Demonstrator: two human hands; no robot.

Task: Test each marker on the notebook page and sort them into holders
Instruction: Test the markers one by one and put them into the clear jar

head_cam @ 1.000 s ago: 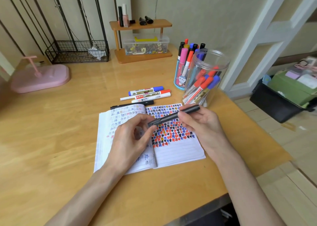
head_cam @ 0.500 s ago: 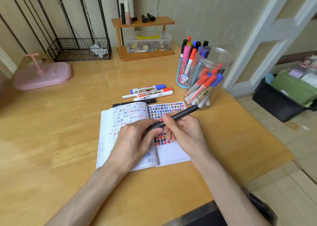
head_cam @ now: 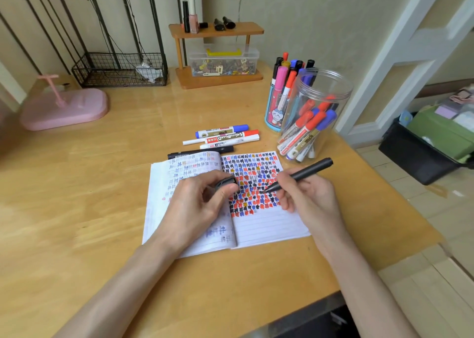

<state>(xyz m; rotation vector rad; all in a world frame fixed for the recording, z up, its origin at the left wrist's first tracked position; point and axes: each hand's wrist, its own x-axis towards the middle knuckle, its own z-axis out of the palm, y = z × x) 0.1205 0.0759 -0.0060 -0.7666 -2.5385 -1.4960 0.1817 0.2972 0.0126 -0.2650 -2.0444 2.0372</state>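
Note:
An open notebook (head_cam: 269, 224) lies on the wooden desk, its right page thick with black, red and blue marks. My right hand (head_cam: 310, 199) grips a black marker (head_cam: 305, 172), uncapped, its tip down among the marks. My left hand (head_cam: 197, 209) rests on the left page and pinches the marker's dark cap (head_cam: 225, 182). Beyond the notebook lie a blue marker (head_cam: 221, 131), a red one (head_cam: 230, 137), a white one (head_cam: 228, 143) and a black one (head_cam: 200, 152). A clear jar (head_cam: 318, 101) and a blue pen cup (head_cam: 275, 117) stand at the right, both holding markers.
A wooden shelf (head_cam: 218, 32) with bottles stands at the back over a clear box of clips (head_cam: 223, 63). A wire basket (head_cam: 120, 70) and a pink stand (head_cam: 64, 106) sit at the back left. The desk's right edge (head_cam: 389, 196) drops to a floor with a black bin (head_cam: 423, 147).
My two hands pulled the cap off the black marker. The left hand kept the cap, and the right hand turned the marker tip down onto the right page.

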